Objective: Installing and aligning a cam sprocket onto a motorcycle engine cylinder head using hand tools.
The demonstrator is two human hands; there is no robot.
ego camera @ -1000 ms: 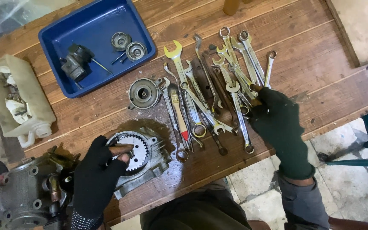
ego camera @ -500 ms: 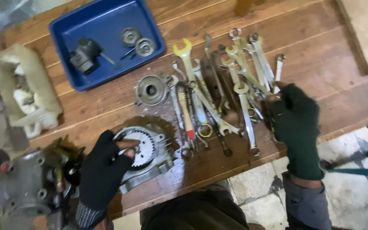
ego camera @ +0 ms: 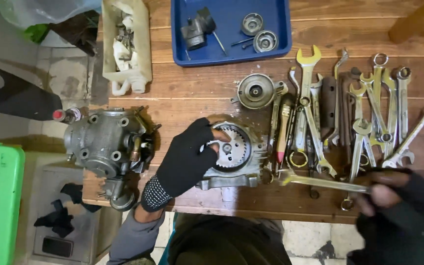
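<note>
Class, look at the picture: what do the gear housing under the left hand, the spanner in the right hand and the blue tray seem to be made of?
Gear housing: probably cast aluminium, dull grey and grimy. Spanner: likely plated steel, bright and reflective. Blue tray: looks like moulded plastic, with an even colour and rounded rim.

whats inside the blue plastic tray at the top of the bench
The blue plastic tray holds a dark metal valve-like part with a thin rod, and two round grey metal bearing-like parts. The tray's far end is out of frame.
</note>
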